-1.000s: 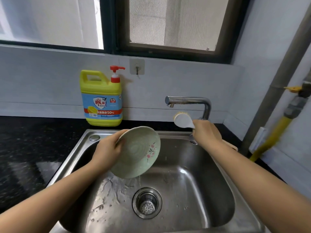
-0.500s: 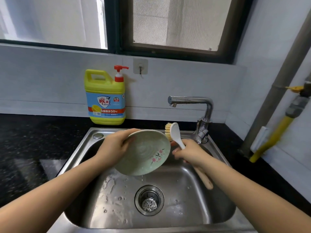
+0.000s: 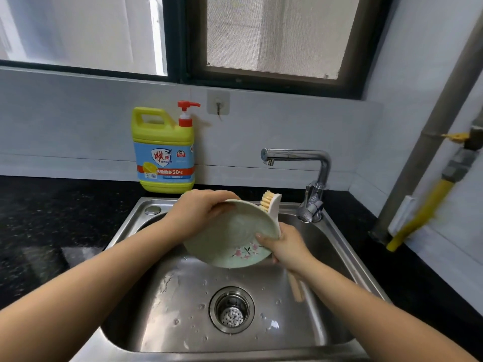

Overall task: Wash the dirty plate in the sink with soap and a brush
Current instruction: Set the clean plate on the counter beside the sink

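Observation:
A pale green plate (image 3: 230, 239) with pink blossoms is held tilted over the steel sink (image 3: 261, 343). My left hand (image 3: 198, 212) grips its upper left rim. My right hand (image 3: 285, 246) holds a white dish brush (image 3: 271, 205) by its handle at the plate's right edge. The brush's tan bristles face the plate's upper right rim and touch it. The wooden handle end pokes out below my right wrist. A yellow dish soap bottle (image 3: 164, 152) with a red pump stands on the counter behind the sink.
A chrome faucet (image 3: 311, 178) stands at the sink's back right, with no water running. The drain strainer (image 3: 231, 309) lies below the plate. Black countertop (image 3: 47, 231) spreads left. A grey pipe (image 3: 418, 152) and yellow hose (image 3: 423, 215) run down the right wall.
My right hand brought the brush from near the faucet down to the plate's right edge. My left hand shifted the plate right and tipped it flatter.

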Motion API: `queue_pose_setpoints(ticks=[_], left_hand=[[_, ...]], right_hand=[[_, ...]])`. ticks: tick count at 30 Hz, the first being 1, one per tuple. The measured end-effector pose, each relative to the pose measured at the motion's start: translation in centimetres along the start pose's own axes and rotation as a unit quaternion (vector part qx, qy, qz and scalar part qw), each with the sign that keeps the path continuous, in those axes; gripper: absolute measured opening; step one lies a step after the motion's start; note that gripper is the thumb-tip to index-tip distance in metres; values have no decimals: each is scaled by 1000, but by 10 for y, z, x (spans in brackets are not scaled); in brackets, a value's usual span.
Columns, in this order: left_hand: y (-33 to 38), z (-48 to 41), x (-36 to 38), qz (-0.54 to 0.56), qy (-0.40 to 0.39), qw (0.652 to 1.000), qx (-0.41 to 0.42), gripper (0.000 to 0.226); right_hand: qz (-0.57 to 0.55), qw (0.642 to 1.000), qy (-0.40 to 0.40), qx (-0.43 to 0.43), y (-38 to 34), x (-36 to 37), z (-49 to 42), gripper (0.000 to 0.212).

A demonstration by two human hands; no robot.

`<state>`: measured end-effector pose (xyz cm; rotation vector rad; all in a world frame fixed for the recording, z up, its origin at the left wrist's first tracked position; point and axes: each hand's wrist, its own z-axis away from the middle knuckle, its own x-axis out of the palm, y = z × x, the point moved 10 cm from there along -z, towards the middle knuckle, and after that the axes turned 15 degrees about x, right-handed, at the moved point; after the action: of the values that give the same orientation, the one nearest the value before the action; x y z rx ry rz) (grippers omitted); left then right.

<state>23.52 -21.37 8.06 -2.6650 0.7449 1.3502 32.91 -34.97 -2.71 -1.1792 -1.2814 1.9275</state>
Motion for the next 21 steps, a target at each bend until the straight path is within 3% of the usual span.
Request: queue_pose_setpoints(ticks=[4,11,13,16,18,21], left_hand=[[-27,13,-10,80,89,987,-104,22],[-42,51,5,178,155,949,-209,14],[-56,75,21,243,180,909,-288,10],[-57,105,70,419,212,788,-398,11],[-49,110,95,485,222,726,-434,14],[-41,107,112,527,202,686,-459,17]], right_hand=[[-57,998,33,7,-10,-12,3,3],[-43,994,96,-10,-16,-20,7,6],[-65,991,111,-18,-16,-23,7,2],[-112,986,123,-22,-21,-26,8,3],[-137,983,121,-33,-27,-22,9,4],[-151,978,133,-51,-32,-20,11,9]])
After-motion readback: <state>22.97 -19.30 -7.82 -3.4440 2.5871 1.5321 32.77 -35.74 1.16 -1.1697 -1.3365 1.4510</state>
